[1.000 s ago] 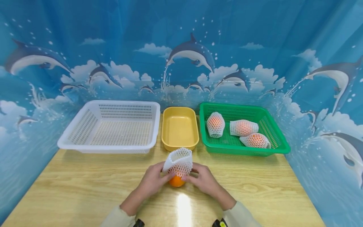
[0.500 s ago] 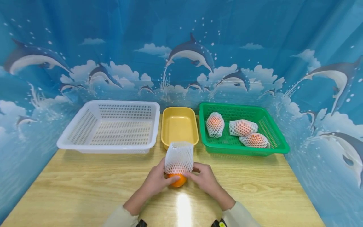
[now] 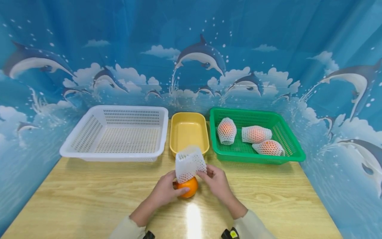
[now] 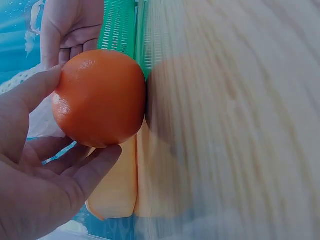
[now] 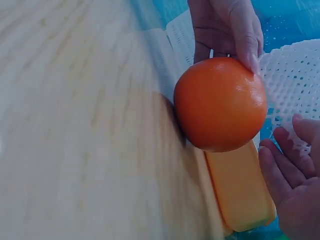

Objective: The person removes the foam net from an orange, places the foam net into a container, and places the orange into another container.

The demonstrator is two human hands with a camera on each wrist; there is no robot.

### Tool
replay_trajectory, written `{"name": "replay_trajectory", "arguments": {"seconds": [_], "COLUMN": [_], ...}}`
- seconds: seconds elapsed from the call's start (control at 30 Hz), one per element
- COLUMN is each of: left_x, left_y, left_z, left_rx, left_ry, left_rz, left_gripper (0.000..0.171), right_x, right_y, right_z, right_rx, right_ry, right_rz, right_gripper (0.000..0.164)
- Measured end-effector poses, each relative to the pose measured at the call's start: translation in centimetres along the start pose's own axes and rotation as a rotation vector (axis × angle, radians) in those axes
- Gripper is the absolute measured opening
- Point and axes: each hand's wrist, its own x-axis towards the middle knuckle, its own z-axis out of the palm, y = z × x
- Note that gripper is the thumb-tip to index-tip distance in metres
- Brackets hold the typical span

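An orange [image 3: 189, 188] sits low over the wooden table in front of the yellow tray, its skin bare in both wrist views. My left hand [image 3: 164, 190] holds it from the left, thumb on the near side and fingers curled round behind and beneath. A white foam net sleeve [image 3: 189, 163] stands just above and behind the fruit, its lower edge overlapping the orange's top in the head view. Between thumb and fingers, my right hand [image 3: 217, 183] pinches the sleeve's right edge; the net [image 5: 295, 75] hangs beside the orange in the right wrist view.
Behind the hands stands a yellow tray [image 3: 189, 132]. To its left is a white perforated basket [image 3: 161, 147]; on the right, a green basket [image 3: 235, 156] holds several net-wrapped fruits [image 3: 256, 134]. A blue dolphin curtain [image 3: 191, 83] surrounds the table [image 3: 89, 199].
The foam sleeve has slid upward off the orange, leaving more of the fruit bare. My right hand has moved slightly up and right with the sleeve, while the left keeps hold of the orange.
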Motion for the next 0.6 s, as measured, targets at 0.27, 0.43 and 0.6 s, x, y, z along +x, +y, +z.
{"name": "replay_trajectory", "arguments": {"seconds": [0.27,0.43,0.6], "left_x": [-0.2,-0.2,-0.1], "left_y": [-0.2,-0.4,-0.5], "left_z": [-0.1,-0.1,0.0], "left_rx": [-0.057,-0.058,-0.056], "left_ry": [-0.031,-0.051,-0.059], "left_rz": [-0.010,-0.024,-0.013], "left_gripper": [0.061,0.064,0.065], "right_x": [2.2,3.9,5.8], "right_y": [-1.1,-1.7,-2.6], "right_z": [0.5,0.9,1.4], "right_rx": [0.102,0.115,0.110], "right_ry": [0.063,0.080,0.108], "right_rz": [0.011,0.021,0.076], "right_gripper": [0.017,0.023,0.020]}}
